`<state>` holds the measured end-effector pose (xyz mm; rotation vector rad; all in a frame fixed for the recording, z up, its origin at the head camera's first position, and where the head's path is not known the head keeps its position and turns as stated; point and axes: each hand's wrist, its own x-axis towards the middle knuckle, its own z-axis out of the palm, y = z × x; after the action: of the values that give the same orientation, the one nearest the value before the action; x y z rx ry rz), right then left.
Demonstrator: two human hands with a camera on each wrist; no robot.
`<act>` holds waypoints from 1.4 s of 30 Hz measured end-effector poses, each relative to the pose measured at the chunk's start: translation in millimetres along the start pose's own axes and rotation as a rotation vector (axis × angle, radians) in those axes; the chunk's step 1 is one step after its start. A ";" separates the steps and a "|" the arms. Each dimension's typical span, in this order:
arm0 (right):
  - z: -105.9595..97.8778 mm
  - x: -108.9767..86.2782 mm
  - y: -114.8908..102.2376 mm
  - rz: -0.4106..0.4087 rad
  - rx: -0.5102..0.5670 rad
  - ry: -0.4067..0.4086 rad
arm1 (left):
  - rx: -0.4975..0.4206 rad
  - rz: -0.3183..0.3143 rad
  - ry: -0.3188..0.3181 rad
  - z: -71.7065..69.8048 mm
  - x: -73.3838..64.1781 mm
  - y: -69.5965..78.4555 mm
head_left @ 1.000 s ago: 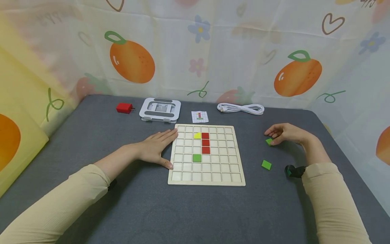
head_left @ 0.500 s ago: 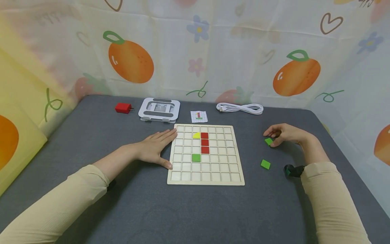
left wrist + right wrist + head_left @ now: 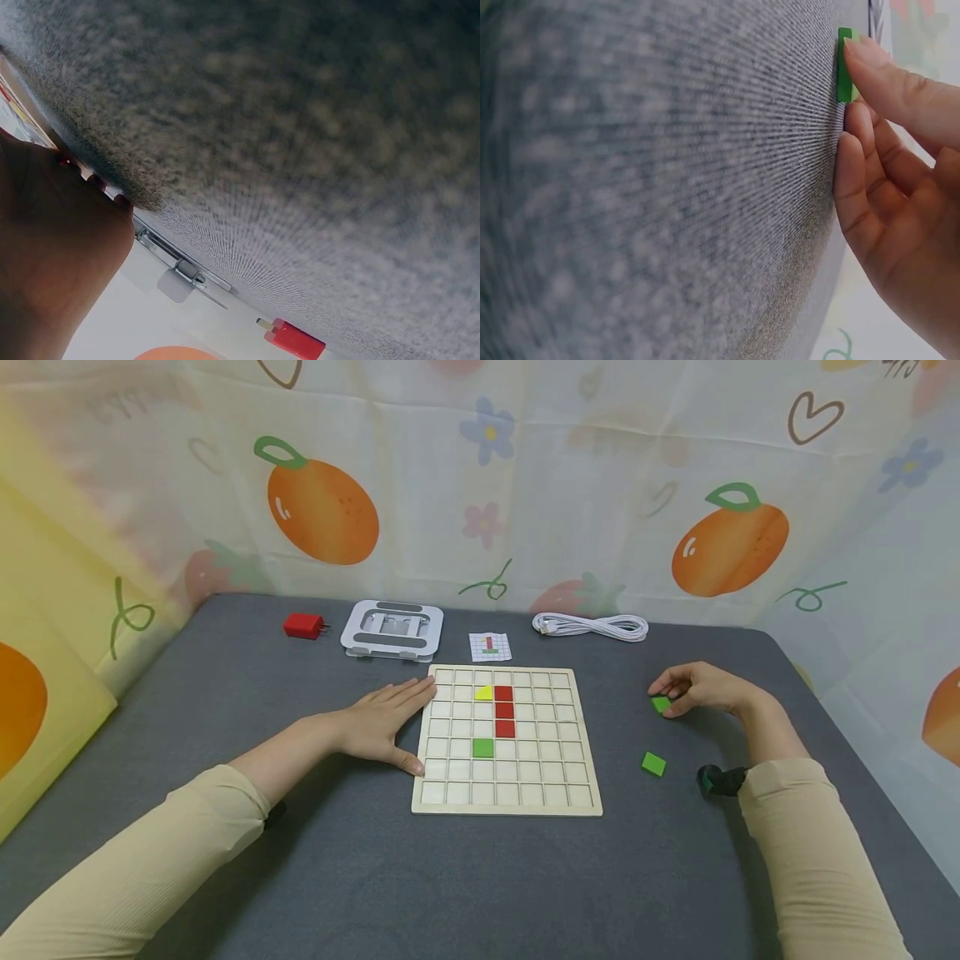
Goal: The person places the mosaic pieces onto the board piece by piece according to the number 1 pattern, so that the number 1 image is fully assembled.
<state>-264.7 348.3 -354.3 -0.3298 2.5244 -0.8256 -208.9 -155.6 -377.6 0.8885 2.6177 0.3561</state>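
My left hand lies with straight, spread fingers along the left edge of a wooden grid board. On the board sit a yellow piece, a column of red square tiles and a green square tile. To the right of the board, my right hand pinches a second green tile between thumb and fingers, low at the tabletop. The right wrist view shows the thumb on this green tile, the other fingers curled beside it. Another green tile lies nearer me.
Behind the board lie a small printed pattern card, a white folding stand, a red plug adapter and a coiled white cable. A printed curtain hangs behind the dark grey table.
The right hand and the green tile at its fingertips have shifted slightly, the tile a little away from me and turned. The left hand has stayed on the board's edge.
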 end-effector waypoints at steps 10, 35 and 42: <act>1.5 3.5 -1.0 -0.008 -0.028 0.017 | -0.001 0.004 0.002 1.0 1.1 -1.7; 6.3 4.9 -17.0 -0.058 -0.048 0.152 | -0.003 0.000 -0.005 0.6 0.4 -0.5; 11.7 7.2 -29.4 -0.077 -0.048 0.161 | -0.006 0.000 0.000 0.6 0.5 -0.4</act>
<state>-262.7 316.6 -347.4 -0.3926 2.6991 -0.8525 -209.2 -155.5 -378.4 0.8869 2.6149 0.3638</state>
